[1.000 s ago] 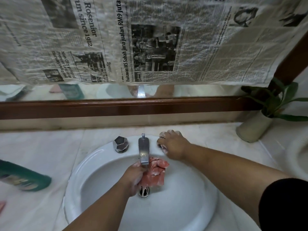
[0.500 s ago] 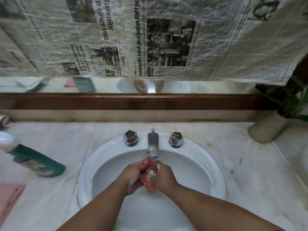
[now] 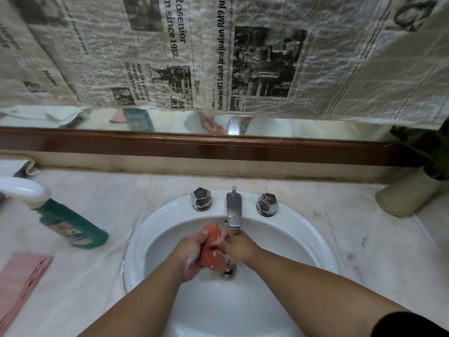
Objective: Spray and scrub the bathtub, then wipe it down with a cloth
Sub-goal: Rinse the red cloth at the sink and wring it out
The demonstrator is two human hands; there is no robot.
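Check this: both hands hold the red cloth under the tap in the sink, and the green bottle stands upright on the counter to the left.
One thing is wrong: in the head view the green bottle lies on its side on the counter, not upright. The rest stands: the left hand and right hand both grip the red cloth under the tap in the sink.

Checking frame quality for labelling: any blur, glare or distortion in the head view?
Head view: dim, warm light; wide-angle bend bows the wooden ledge; bottle near the left edge smeared; cloth slightly soft; small highlights on the tap.
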